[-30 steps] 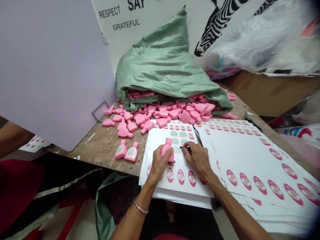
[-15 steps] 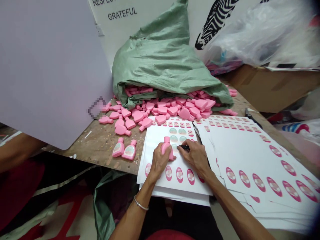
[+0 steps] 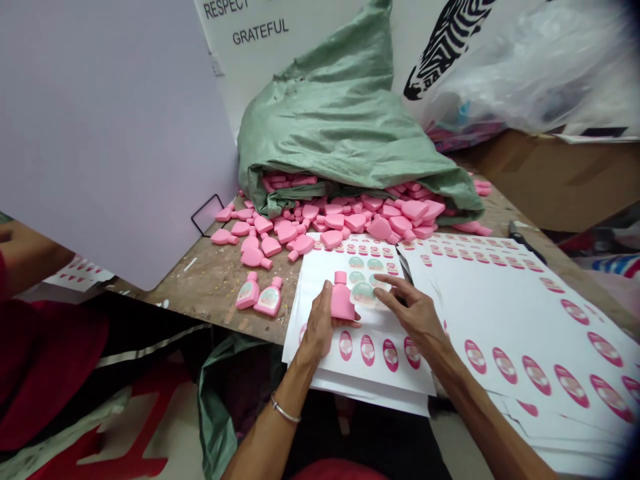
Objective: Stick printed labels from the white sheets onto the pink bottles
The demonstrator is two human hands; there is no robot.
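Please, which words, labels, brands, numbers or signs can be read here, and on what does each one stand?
"RESPECT", cut at the top: white wall.
"GRATEFUL": same wall.
Two labelled pink bottles, printed sheets, green label by the right hand: print too small or blurred to read.

The left hand (image 3: 319,328) curls, thumb raised; the right hand (image 3: 419,317) angles inward, forefinger extended.
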